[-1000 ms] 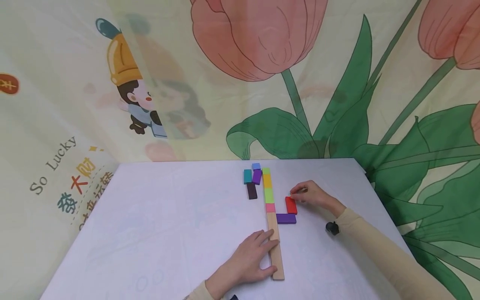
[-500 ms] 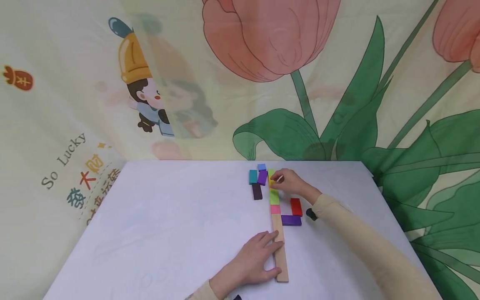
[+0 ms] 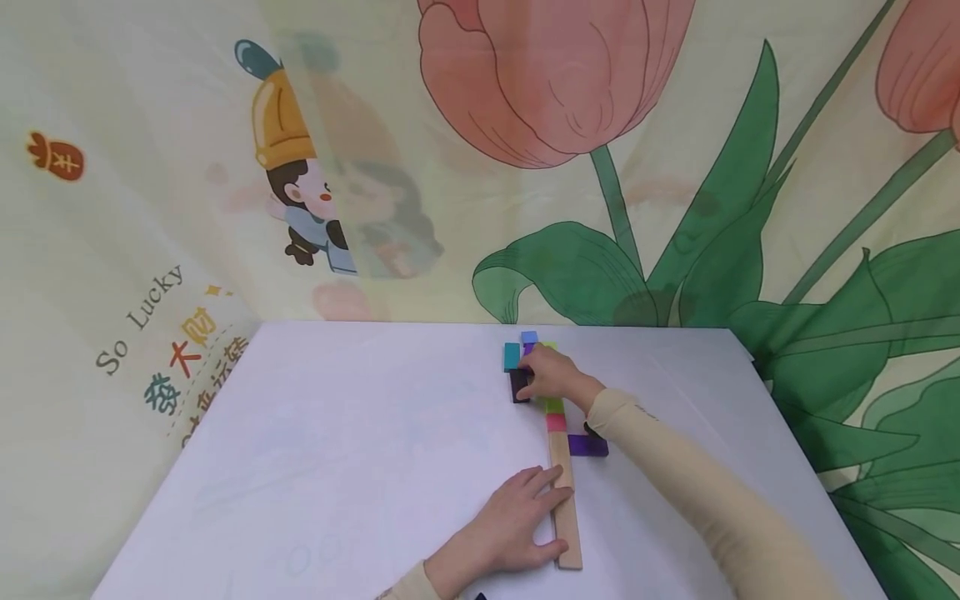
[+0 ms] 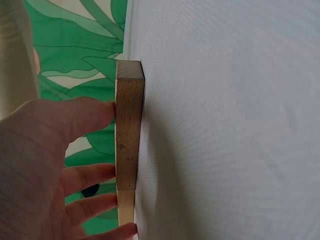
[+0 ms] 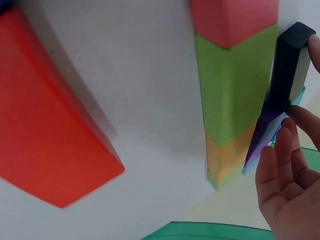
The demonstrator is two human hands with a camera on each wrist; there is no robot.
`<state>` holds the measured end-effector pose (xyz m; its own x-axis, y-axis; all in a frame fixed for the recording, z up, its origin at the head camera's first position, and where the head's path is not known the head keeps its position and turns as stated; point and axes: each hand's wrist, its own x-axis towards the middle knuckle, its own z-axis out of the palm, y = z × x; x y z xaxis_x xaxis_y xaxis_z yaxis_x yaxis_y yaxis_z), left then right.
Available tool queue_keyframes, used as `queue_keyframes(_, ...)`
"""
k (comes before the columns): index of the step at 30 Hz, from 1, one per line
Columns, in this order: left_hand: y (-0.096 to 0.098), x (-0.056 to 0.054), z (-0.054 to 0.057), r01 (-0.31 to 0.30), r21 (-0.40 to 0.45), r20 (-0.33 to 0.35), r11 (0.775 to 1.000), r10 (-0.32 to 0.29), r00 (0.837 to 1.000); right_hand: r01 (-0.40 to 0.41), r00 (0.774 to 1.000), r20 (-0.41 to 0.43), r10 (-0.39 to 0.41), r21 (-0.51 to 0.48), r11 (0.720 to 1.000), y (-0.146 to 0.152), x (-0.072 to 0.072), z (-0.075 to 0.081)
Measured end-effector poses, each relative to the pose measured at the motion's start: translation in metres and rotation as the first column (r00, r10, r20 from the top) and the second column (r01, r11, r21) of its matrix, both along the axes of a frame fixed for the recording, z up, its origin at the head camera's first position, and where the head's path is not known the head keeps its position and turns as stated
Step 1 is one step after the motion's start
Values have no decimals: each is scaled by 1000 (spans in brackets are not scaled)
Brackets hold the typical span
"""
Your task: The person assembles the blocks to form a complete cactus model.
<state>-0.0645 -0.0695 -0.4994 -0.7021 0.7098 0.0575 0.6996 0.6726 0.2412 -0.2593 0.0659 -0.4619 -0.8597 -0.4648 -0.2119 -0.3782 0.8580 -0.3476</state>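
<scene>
My left hand (image 3: 510, 517) rests along two plain wooden blocks (image 3: 570, 537), laid end to end; thumb and fingertips touch their side in the left wrist view. Beyond them the row continues with a pink block (image 3: 557, 422), a green block (image 5: 235, 85), a yellow block (image 5: 227, 157) and another green one. My right hand (image 3: 553, 373) reaches across this row. Its thumb and index finger pinch the two ends of a black block (image 5: 287, 60), while the other fingers curl loosely below. The hand partly covers the black block and the row in the head view.
Past the black block lie a teal block (image 3: 512, 357), a light blue block (image 3: 529, 337) and a purple block (image 5: 262, 132). Right of the row sit another purple block (image 3: 588, 447) and a red block (image 5: 65, 130), the red one hidden by the arm in the head view.
My right hand has moved left from beside the red block, over the row, to the black block, which it now pinches. My left hand has stayed on the wooden blocks.
</scene>
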Motion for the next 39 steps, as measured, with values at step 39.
queue_keyframes(39,0,1,-1,14,1,-35,1000,-14,999,77,996,-34,-86,-201,977,-1,3,-9)
